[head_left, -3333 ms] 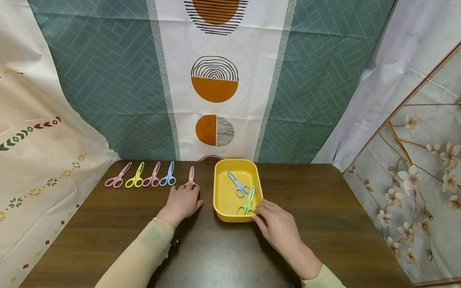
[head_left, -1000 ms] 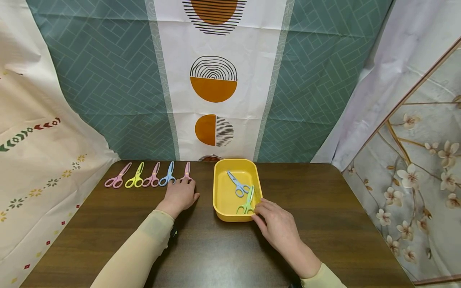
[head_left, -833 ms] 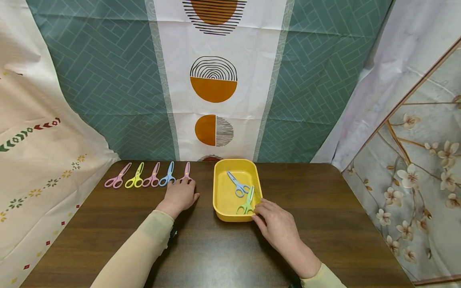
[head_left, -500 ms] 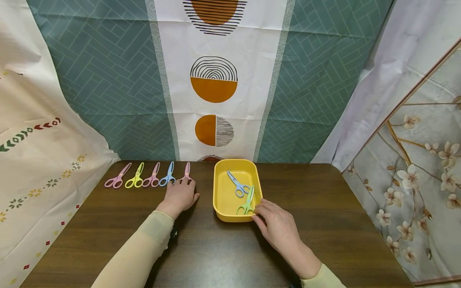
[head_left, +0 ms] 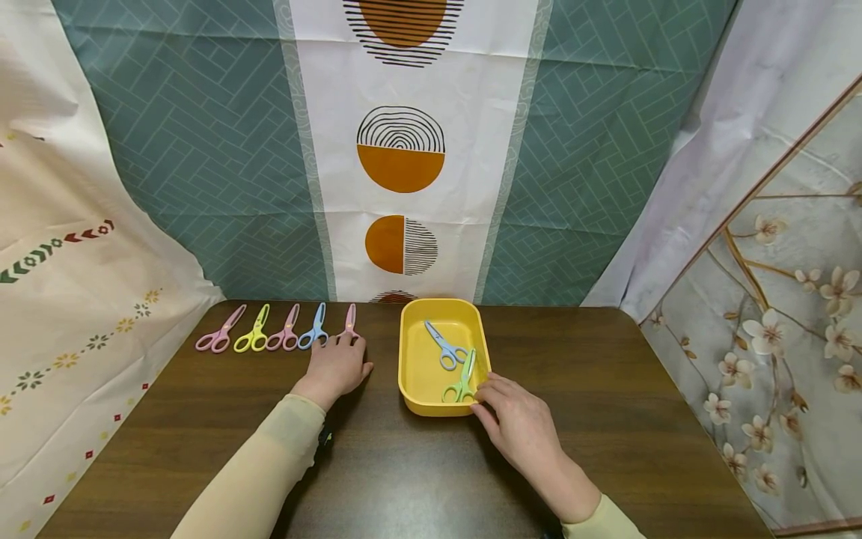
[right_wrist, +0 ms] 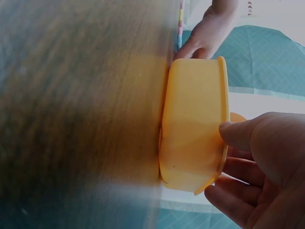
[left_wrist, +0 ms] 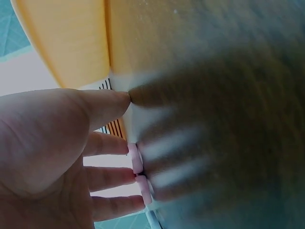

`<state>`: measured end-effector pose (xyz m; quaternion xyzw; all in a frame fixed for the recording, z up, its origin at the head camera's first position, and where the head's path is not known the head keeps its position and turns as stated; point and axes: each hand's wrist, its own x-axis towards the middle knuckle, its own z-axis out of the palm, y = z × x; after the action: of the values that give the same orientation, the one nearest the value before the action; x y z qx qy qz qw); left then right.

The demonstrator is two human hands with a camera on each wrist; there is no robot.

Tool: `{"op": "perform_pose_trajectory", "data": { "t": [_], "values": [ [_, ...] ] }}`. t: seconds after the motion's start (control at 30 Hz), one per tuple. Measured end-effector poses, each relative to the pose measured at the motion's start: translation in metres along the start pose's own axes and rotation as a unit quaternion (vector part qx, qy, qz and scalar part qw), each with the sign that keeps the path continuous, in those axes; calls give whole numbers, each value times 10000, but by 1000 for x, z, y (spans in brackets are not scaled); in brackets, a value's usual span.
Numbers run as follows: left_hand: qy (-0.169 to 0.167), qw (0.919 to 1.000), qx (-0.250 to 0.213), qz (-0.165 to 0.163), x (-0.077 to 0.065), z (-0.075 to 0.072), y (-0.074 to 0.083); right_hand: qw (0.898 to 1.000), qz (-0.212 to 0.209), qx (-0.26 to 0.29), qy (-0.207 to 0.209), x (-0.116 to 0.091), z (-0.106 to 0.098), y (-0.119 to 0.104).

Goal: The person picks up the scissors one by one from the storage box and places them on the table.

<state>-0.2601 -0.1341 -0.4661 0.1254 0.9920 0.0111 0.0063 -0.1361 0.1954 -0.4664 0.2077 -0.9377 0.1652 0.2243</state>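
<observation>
At the right end of a row of scissors lie pink scissors [head_left: 349,320], blades toward the back edge. My left hand [head_left: 339,365] rests on their handles with straight fingers, which hide most of the loops. In the left wrist view the fingertips touch the pink handle loops [left_wrist: 136,157] and the thumb reaches down to the table. A yellow bin [head_left: 436,409] stands right of that hand, holding blue scissors [head_left: 441,340] and green scissors [head_left: 465,378]. My right hand [head_left: 524,423] grips its near right corner, thumb against the front rim, other fingers along the right side.
Left of the pink pair lie blue scissors [head_left: 316,329], pink scissors [head_left: 287,329], yellow scissors [head_left: 257,330] and another pink pair of scissors [head_left: 221,332], handles toward me. Patterned cloths hang behind and beside the dark wooden table [head_left: 404,471].
Compared with the oldest frame, my left hand and the pink scissors have shifted left and slightly back, closer to the blue pair. During the last second nothing moves; my right hand stays on the bin.
</observation>
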Motion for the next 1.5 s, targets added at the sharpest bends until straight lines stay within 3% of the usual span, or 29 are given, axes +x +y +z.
{"op": "perform_pose_trajectory", "data": {
  "t": [0.53, 0.97, 1.5],
  "values": [
    [-60, 9998, -193, -40, -2, -1, -3, 10000, 23, -4, -38, -1, 1, -1],
    [528, 9979, -313, 182, -16, -8, 5, 10000, -19, 2, 31, -1, 0, -2],
    [1007, 9930, -410, 471, -38, -11, 15, 10000, 57, -3, -29, 1, 0, -1]
  ]
}}
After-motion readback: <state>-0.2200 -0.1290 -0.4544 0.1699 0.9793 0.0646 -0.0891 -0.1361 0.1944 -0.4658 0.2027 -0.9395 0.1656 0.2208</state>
